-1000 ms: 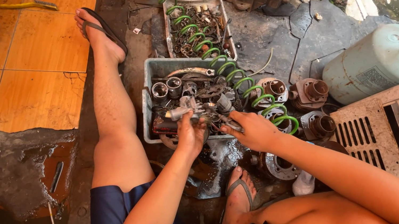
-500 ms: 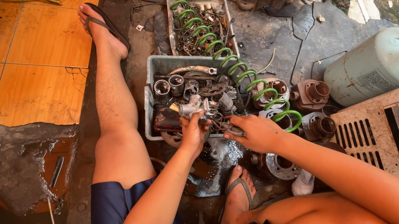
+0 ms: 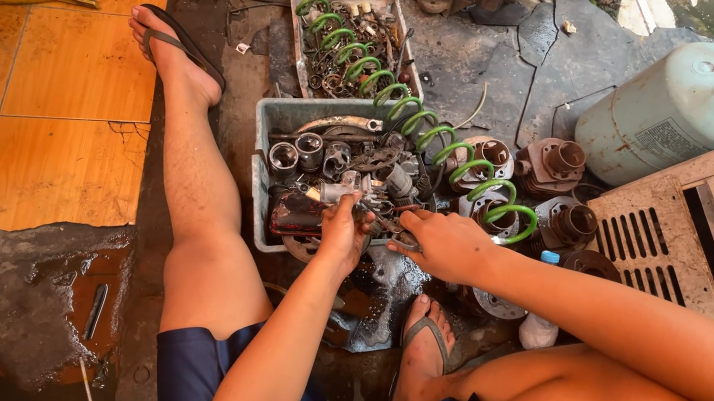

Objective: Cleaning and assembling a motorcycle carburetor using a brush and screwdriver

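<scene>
A grey plastic tub holds greasy metal engine parts; beyond it a smaller tray holds more. A green coiled hose crosses both. At the tub's near edge, the left hand grips a small metal part; the right hand pinches something hidden.

One view only: your head camera looks steeply down (close, about arm's reach) over your legs at the grey bin on the floor.
</scene>
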